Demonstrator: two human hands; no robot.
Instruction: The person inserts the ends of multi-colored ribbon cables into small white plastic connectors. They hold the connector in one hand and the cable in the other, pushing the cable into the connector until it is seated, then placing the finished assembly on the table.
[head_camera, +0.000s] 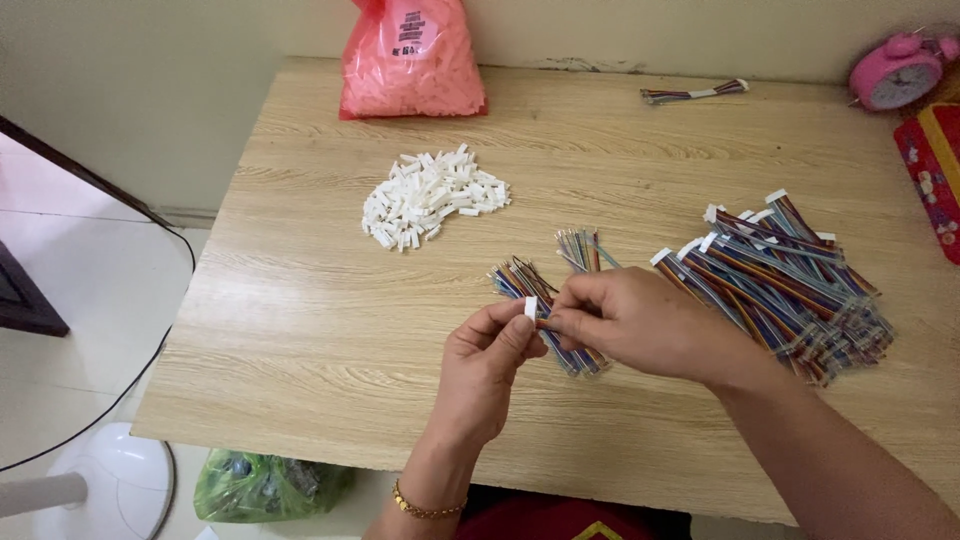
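Your wooden table (300, 330) fills most of the frame. At its right side lies a big heap of rainbow ribbon cables (790, 275) with white ends. At the top centre a pink plastic bag (412, 55) of white parts leans by the wall, and below it sits a loose pile of white connector housings (432, 197). A pink alarm clock (898, 70) stands in the upper right corner, and one tied cable bundle (695, 93) lies left of it. In the middle of the frame your right hand (640, 320) is closed on a short multicoloured cable (565, 345), with a few more cables (580, 248) lying just above. Your left hand (485, 365) pinches a small white housing (530, 308) between thumb and fingertips, touching the cable's end
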